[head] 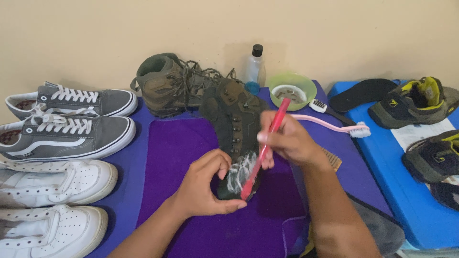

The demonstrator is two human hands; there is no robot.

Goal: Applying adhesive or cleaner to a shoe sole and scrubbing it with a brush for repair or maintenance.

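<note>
A brown-green hiking boot (234,119) lies on a purple cloth (177,153), its toe pointing toward me and covered in white foam. My left hand (205,184) cups the boot's toe from the left. My right hand (287,138) is shut on a red brush (267,143), held slantwise, with its head on the foamy toe. The matching boot (167,83) stands behind, its laces loose.
Two grey sneakers (67,119) and two white sneakers (52,200) line the left side. A clear bottle (255,67), a green bowl (292,90), a pink brush (334,125) and a small white brush (319,106) sit behind. Dark shoes (411,100) and an insole (363,93) rest on a blue surface (411,210).
</note>
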